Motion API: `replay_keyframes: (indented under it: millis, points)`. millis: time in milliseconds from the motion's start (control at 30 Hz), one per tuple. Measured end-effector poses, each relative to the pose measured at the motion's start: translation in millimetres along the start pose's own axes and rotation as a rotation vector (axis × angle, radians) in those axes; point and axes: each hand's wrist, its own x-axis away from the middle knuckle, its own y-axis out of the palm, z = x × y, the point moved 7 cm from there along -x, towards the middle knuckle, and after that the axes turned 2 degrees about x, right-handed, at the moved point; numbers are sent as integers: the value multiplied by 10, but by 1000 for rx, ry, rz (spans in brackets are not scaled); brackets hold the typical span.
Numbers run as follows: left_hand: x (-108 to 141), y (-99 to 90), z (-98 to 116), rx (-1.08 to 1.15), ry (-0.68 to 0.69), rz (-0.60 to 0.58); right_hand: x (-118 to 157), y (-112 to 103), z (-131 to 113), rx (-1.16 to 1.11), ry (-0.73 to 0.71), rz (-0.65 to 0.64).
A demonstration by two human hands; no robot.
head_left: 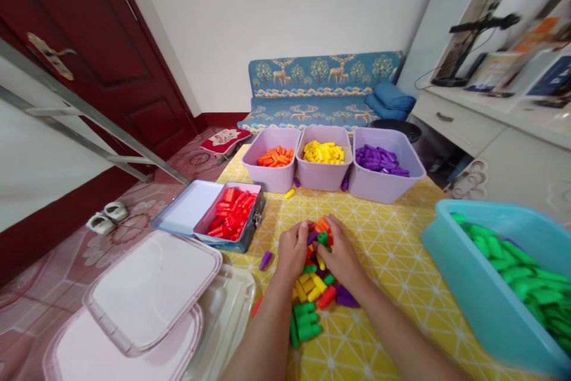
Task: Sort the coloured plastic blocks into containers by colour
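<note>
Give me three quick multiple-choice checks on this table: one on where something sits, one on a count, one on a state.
1. Where is the teal bin of green pieces?
A. Right of the right hand
B. On the floor
C. On the sofa

2. How many lilac bins stand in the far row?
A. Two
B. Three
C. Four

3. What state is the metal tin of red pieces in?
A. Open
B. Shut
C. Upside down

1: A, it sits at the right of the table.
2: B, three stand side by side.
3: A, its lid lies open, showing the pieces.
</note>
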Motion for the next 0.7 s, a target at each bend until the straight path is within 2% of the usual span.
replay_keyframes:
  millis: [133, 300, 367, 467, 700]
  points:
    - [-18, -52, -5, 151, 11, 49, -190, 79, -51, -238, 21, -47]
    - [-7, -52, 17, 307, 10, 53, -163, 54, 34, -733, 177, -97]
    - [-4, -43, 14, 327, -1, 54, -140, 28, 71, -858, 240, -92]
    - [-10, -31, -26, 351, -27, 63, -119, 22, 62, -903, 268, -115]
    - [-27, -11, -50, 387, -12, 55, -120, 34, -1, -798, 218, -140]
